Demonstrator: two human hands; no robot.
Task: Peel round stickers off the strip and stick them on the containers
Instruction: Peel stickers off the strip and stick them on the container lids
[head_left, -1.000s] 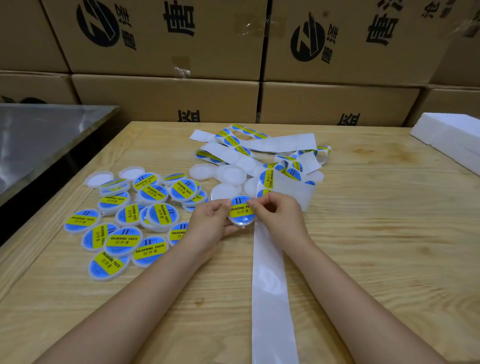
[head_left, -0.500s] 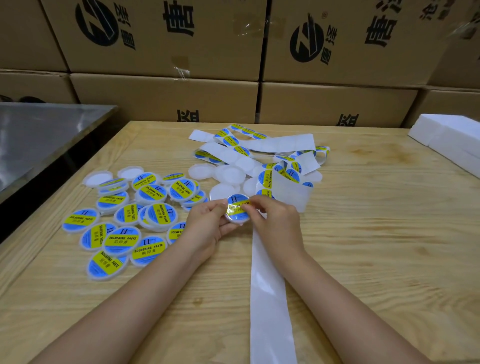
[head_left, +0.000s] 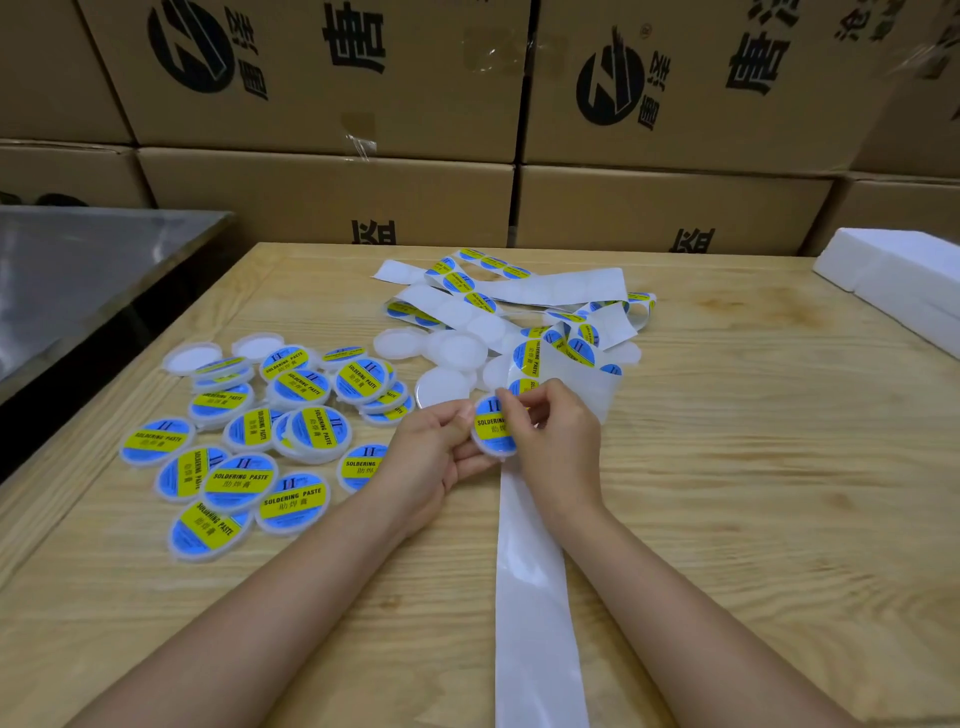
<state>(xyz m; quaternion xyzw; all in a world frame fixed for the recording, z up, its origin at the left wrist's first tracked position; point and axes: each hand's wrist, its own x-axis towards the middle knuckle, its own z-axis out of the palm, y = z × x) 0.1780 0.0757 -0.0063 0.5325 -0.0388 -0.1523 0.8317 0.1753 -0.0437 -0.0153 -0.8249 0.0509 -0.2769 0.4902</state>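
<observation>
Head view: container (head_left: 492, 428) between left hand (head_left: 435, 457), right hand (head_left: 553, 441).

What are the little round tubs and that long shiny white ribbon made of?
The tubs look like milky plastic, slightly see-through with moulded rims. The ribbon looks like glossy coated paper: it shines and curls, though it might be thin plastic film.

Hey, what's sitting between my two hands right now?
In the head view, one round container bearing a blue-and-yellow sticker: the left hand holds it from the left, and the right hand pinches its right edge.
</observation>
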